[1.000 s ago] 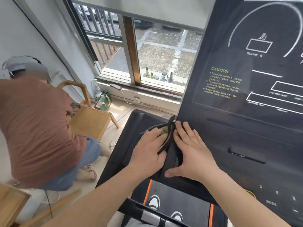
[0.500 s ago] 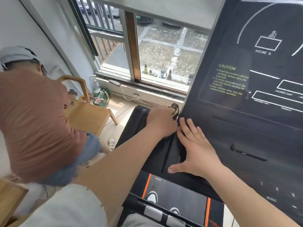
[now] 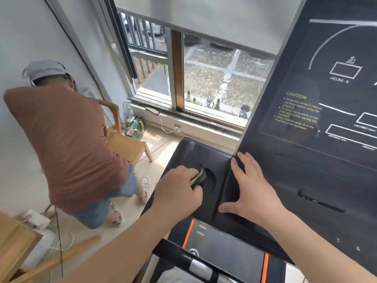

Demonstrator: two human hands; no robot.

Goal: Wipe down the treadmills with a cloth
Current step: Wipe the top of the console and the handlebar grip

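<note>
Back from the far corner of the side tray (image 3: pixel 183 152) comes the left hand (image 3: pixel 179 189), which half a second ago was up by the console's edge. Now it sits nearer the wearer, at the rim of the round recess (image 3: pixel 211 180). Its fingers are curled round a bunched cloth (image 3: pixel 199 177), dark with a yellow-green stripe along the fold. Only a small wad of it pokes out past the knuckles, at about 1 o'clock from the hand. The cloth touches the black plastic at the recess's left rim.

At 3 o'clock from that hand the right hand (image 3: pixel 252 190) has kept its place. It lies palm down, fingers straight and a little spread, thumb stretched toward 8 o'clock. It presses flat on the sloped lower part of the treadmill (image 3: pixel 306 176) where the console meets the tray, and it holds nothing.

The treadmill is matt black, with white dial outlines and a yellow CAUTION notice at 1 o'clock, and orange stripes on the part at 6 o'clock.

At 9 o'clock a person (image 3: pixel 67 139) in a reddish-brown shirt and grey cap bends away, beside a wooden chair (image 3: pixel 126 144). A window (image 3: pixel 214 78) lies at 12 o'clock, with a green bag (image 3: pixel 136 125) on the floor under its left end.
</note>
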